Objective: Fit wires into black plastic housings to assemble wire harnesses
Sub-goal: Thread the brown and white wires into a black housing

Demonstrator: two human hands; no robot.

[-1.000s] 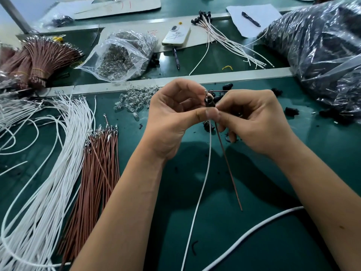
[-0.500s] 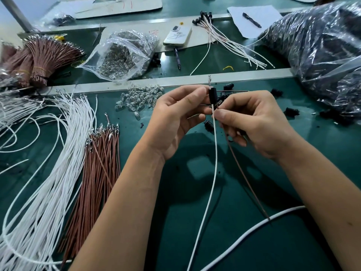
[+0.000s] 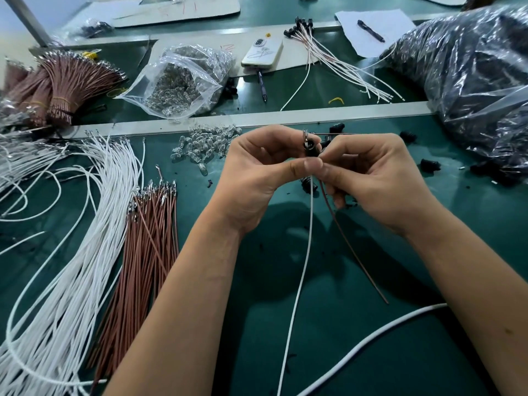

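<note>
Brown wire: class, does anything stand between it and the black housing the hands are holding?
Nothing visible does. The brown wire runs up into the right hand, right beside the black housing pinched by the left hand. The fingers hide the wire's tip, so its seating cannot be told.

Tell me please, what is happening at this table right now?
A person is assembling a wire harness by hand. Both hands meet above the green table: the left hand and the right hand pinch a small black housing, from which a white wire and a brown wire hang down. Loose white wires and brown wires lie ready on the left.
</note>
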